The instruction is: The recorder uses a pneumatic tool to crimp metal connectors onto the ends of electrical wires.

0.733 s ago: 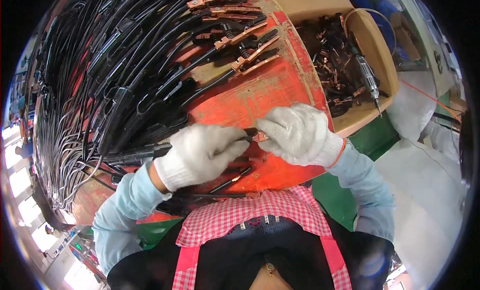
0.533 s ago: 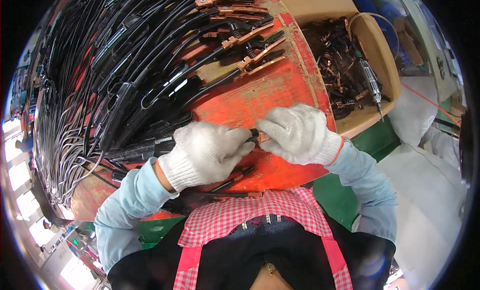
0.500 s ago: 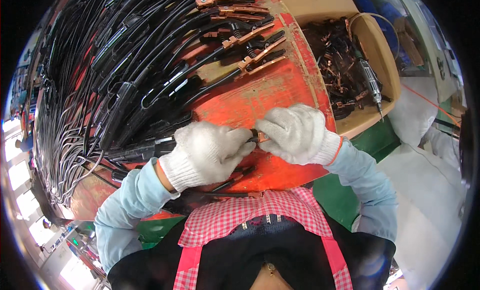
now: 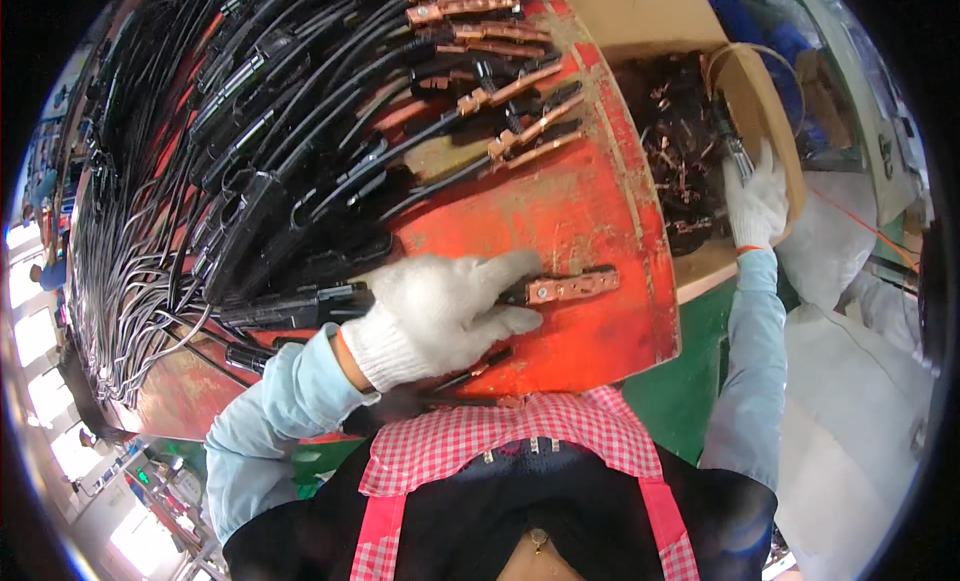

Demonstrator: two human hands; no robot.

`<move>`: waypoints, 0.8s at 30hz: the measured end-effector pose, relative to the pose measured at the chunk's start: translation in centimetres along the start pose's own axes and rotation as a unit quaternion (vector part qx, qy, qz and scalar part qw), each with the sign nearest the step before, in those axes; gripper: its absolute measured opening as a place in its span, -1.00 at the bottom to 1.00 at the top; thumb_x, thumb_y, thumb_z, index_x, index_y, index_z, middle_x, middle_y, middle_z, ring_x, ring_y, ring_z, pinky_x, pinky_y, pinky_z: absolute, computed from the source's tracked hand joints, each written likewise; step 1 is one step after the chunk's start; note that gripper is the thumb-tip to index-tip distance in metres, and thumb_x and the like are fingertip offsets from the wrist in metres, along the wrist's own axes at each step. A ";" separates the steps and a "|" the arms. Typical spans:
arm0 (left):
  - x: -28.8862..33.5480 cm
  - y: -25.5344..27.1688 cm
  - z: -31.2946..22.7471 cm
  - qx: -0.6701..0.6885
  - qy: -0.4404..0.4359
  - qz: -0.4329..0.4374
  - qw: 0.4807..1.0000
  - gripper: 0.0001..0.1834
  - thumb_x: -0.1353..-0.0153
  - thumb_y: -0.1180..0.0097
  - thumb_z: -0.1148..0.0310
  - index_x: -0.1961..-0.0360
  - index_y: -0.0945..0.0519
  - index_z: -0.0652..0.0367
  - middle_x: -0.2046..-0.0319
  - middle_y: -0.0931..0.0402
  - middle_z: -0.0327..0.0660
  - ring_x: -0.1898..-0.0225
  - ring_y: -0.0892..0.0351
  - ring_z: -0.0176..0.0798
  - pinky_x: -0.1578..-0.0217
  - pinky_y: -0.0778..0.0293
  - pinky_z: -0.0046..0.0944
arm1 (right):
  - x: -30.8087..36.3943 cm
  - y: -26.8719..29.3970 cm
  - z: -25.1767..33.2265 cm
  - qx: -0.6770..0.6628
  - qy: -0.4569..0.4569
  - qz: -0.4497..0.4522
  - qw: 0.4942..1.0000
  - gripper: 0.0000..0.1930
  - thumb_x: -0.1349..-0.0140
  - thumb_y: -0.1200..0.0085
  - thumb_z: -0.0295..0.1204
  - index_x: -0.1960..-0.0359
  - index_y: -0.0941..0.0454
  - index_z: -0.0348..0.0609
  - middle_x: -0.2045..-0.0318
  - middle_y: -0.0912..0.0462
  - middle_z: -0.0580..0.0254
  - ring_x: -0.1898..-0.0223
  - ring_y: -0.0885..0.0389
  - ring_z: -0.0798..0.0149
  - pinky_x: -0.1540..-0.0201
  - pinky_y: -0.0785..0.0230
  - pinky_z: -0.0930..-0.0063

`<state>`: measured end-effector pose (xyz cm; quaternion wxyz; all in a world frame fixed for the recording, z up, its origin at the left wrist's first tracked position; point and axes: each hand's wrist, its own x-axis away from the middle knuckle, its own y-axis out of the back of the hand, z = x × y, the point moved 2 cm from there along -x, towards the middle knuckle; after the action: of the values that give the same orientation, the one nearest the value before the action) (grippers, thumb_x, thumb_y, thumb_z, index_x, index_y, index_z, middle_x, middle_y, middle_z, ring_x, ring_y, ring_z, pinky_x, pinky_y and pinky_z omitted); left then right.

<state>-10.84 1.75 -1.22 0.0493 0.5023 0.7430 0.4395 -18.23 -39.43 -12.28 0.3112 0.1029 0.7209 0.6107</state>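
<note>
My left hand (image 4: 430,311), in a white knit glove, is closed around the black end of a copper clamp (image 4: 575,287). The clamp's bare copper part sticks out to the right of my fingertips, over the worn red table. Off to the right, my gloved right hand (image 4: 758,203) has its fingers around the lower part of an electric screwdriver (image 4: 738,159). That tool lies over a cardboard box (image 4: 778,111); my hand hides its tip. Dark and copper small parts (image 4: 682,151) fill the box.
Many black cables with copper clamps (image 4: 520,136) at their ends lie over the left and far side of the red table (image 4: 600,346). Grey leads (image 4: 135,311) bunch at the far left. White sacks (image 4: 840,401) stand at the right.
My right hand has left the clamp and moved right to the screwdriver in the box. My left hand stays at the clamp, whose copper part now shows.
</note>
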 end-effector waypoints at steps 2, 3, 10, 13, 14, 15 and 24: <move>-0.5 -0.5 -0.1 -0.007 -0.026 -0.006 1.000 -0.47 -0.20 -0.28 -0.05 -0.13 -0.59 -0.05 0.44 -0.67 -0.09 0.44 -0.70 0.02 0.48 -0.55 -0.03 | 0.8 -6.0 -7.0 0.037 -0.087 0.128 0.987 -0.24 -0.24 -0.14 0.00 -0.41 -0.22 -0.05 -0.09 -0.57 -0.16 -0.03 -0.62 -0.21 -0.11 -0.45 -0.04; -0.6 -0.7 -0.1 -0.015 -0.030 -0.007 0.999 -0.47 -0.21 -0.28 -0.05 -0.13 -0.59 -0.06 0.45 -0.66 -0.10 0.46 -0.70 0.01 0.51 -0.54 -0.03 | 1.4 -8.0 -8.7 0.011 -0.137 0.207 0.969 -0.20 -0.22 -0.16 0.00 -0.43 -0.18 -0.05 -0.10 -0.57 -0.17 -0.05 -0.61 -0.23 -0.13 -0.44 -0.05; -0.6 -0.8 0.5 -0.006 -0.037 -0.047 0.998 -0.60 -0.25 -0.25 0.04 -0.05 -0.64 -0.07 0.51 -0.64 -0.10 0.51 -0.67 0.01 0.57 -0.50 -0.05 | 1.5 -5.1 -4.8 -0.203 -0.183 0.183 0.944 -0.19 -0.06 -0.34 -0.03 -0.31 -0.38 -0.17 -0.09 -0.62 -0.18 -0.08 -0.63 -0.11 -0.16 -0.41 0.14; -1.5 -1.1 0.4 -0.054 -0.013 -0.075 0.996 -0.64 -0.26 -0.23 0.05 -0.02 -0.65 -0.07 0.51 -0.63 -0.09 0.49 -0.67 0.05 0.56 -0.51 -0.02 | 3.9 -2.9 -3.1 -0.445 -0.255 0.092 0.853 -0.31 -0.18 -0.33 -0.19 -0.28 -0.40 -0.28 0.23 -0.66 0.14 0.43 -0.64 0.30 0.40 -0.48 0.44; -1.5 -1.0 0.5 -0.056 -0.025 -0.119 0.991 -0.65 -0.26 -0.21 0.04 0.00 -0.65 -0.07 0.51 -0.63 -0.09 0.48 -0.67 0.05 0.55 -0.51 -0.02 | 4.3 -1.1 -1.2 -0.534 -0.269 0.043 0.800 -0.38 -0.21 -0.31 -0.25 -0.24 -0.42 -0.28 0.29 -0.63 0.19 0.49 -0.57 0.38 0.49 -0.41 0.51; -2.0 -0.9 0.5 -0.082 0.013 -0.095 0.992 -0.64 -0.26 -0.22 0.02 0.00 -0.65 -0.09 0.50 -0.63 -0.09 0.48 -0.67 0.05 0.54 -0.51 -0.01 | 4.4 1.6 0.7 -0.609 -0.282 -0.010 0.741 -0.45 -0.24 -0.29 -0.30 -0.20 -0.44 -0.28 0.36 -0.60 0.24 0.56 -0.51 0.46 0.58 -0.33 0.58; -2.4 -0.1 0.4 -0.109 0.009 -0.115 0.987 -0.72 -0.27 -0.20 0.04 0.14 -0.63 -0.07 0.53 -0.62 -0.12 0.48 -0.66 0.07 0.56 -0.47 0.01 | 2.3 16.3 14.5 -0.903 -0.042 0.072 0.422 -0.77 -0.27 0.05 -0.28 0.22 -0.41 -0.20 0.57 -0.32 0.20 0.59 -0.31 0.27 0.59 -0.18 0.32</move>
<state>-9.56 0.07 -2.38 0.1473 0.4013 0.7442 0.5132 -15.45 -22.60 1.48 0.2108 -0.1600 -0.2671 0.9266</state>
